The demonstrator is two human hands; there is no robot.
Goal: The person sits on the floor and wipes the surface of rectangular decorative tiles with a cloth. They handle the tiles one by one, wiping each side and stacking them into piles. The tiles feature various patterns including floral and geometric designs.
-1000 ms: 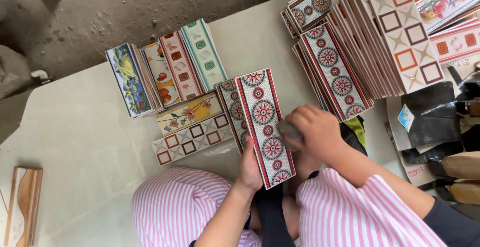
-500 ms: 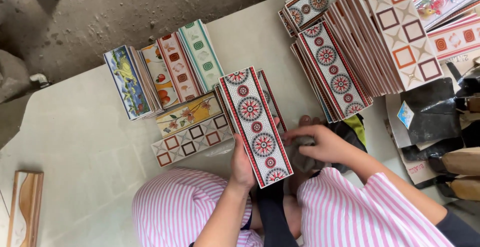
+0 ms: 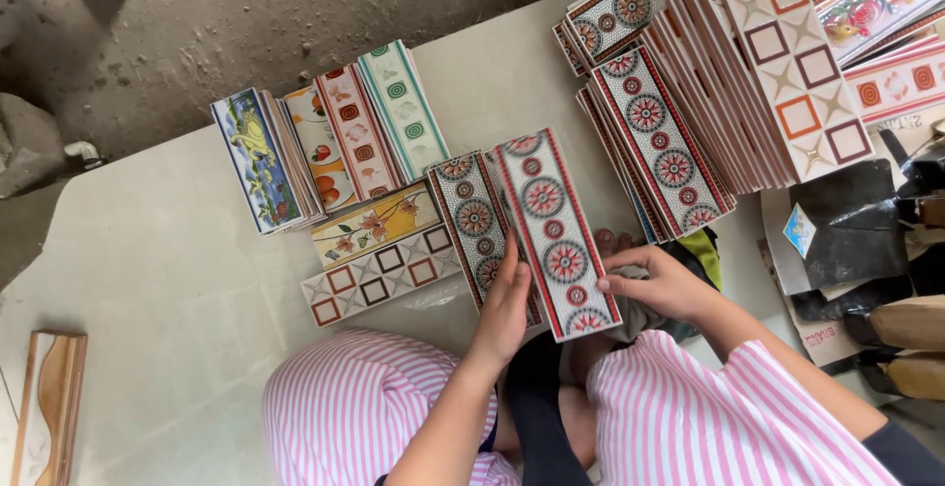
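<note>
Hands meet at the near edge of the pale slab [image 3: 148, 279], just above the person's striped knees. The left hand [image 3: 504, 304] lies flat against the left long edge of a red-bordered tile [image 3: 556, 233] with round flower medallions, steadying it where it rests tilted on a second tile [image 3: 474, 220] of the same kind. The right hand [image 3: 661, 284] is closed around a grey cloth [image 3: 630, 301], pressed against the tile's right lower edge; how tightly the fingers close is hard to tell from this angle. Left of these, a brown-squared tile [image 3: 379, 274] and a flowered yellow tile [image 3: 374, 222] lie flat, with a row of upright tiles [image 3: 325, 146] behind them. A big leaning stack of tiles [image 3: 719, 72] fills the far right corner, and a wooden moulding [image 3: 49, 407] lies at the near left corner.
</note>
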